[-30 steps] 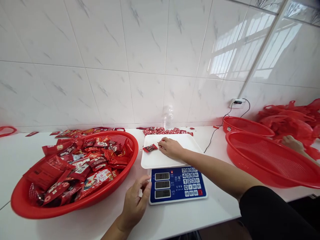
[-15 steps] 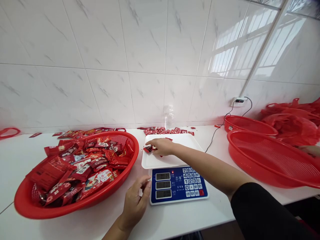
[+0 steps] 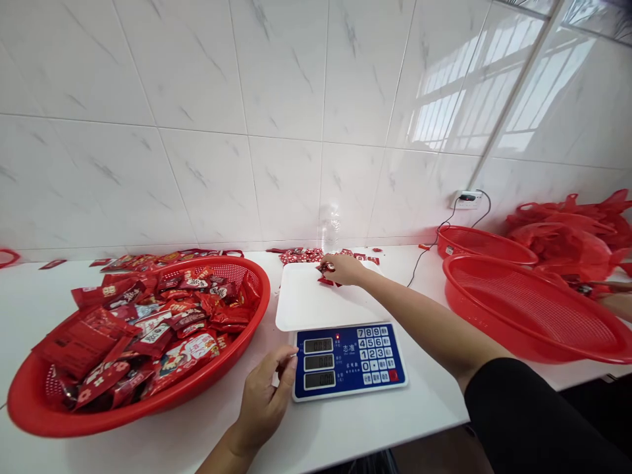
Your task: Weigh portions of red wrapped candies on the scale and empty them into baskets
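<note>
A digital scale point(image 3: 349, 362) with a blue keypad panel and a white pan point(image 3: 306, 299) stands in front of me. Over the back right part of the pan, my right hand point(image 3: 345, 270) is closed on small red snack packets point(image 3: 326, 281), partly hidden by its fingers. My left hand point(image 3: 266, 392) is beside the left edge of the panel, with thumb and forefinger apart, fingers loosely bent and nothing seen in it. A red plastic basket point(image 3: 148, 418) heaped with red snack packets point(image 3: 190, 326) sits to the left.
More packets point(image 3: 301, 255) lie along the wall, near a clear bottle point(image 3: 331, 230). Two red baskets point(image 3: 518, 309) stand at right, with red plastic bags point(image 3: 567, 230) behind. A cable point(image 3: 427, 250) runs to a power socket point(image 3: 465, 199). Another person's hand point(image 3: 617, 303) shows at far right.
My right hand has moved right and back across the pan, bringing the packets from its left side. My left hand stays by the panel. The view has shifted slightly.
</note>
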`<move>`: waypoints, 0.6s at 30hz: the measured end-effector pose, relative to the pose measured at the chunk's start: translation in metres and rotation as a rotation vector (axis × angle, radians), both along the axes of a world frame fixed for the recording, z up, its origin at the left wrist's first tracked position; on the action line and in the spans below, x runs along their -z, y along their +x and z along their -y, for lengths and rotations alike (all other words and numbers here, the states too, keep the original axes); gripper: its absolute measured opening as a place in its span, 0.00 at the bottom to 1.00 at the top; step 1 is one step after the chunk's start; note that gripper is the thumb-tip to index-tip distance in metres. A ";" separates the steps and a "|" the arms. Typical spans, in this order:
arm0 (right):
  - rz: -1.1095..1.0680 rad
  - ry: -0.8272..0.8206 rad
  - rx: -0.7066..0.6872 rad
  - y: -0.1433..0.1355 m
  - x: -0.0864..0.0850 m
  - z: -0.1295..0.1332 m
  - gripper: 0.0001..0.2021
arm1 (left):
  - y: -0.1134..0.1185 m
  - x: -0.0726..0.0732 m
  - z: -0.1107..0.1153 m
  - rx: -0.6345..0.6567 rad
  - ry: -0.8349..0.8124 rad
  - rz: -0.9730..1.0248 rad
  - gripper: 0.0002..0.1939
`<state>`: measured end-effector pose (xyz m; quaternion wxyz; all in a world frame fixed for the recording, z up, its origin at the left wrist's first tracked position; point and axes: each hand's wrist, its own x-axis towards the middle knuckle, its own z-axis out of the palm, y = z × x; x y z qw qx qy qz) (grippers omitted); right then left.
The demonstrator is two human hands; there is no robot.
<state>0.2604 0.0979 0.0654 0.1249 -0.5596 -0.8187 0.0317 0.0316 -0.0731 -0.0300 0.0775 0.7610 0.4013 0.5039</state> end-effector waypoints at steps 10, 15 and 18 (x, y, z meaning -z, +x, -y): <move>0.010 0.001 0.022 -0.010 0.019 0.004 0.21 | 0.002 0.001 -0.001 0.039 -0.041 -0.021 0.07; -0.004 0.022 -0.010 -0.004 0.016 0.015 0.18 | 0.001 0.000 -0.002 0.033 -0.036 -0.032 0.07; -0.026 0.065 0.000 0.014 0.006 0.032 0.16 | 0.002 0.000 -0.001 0.038 -0.043 -0.031 0.07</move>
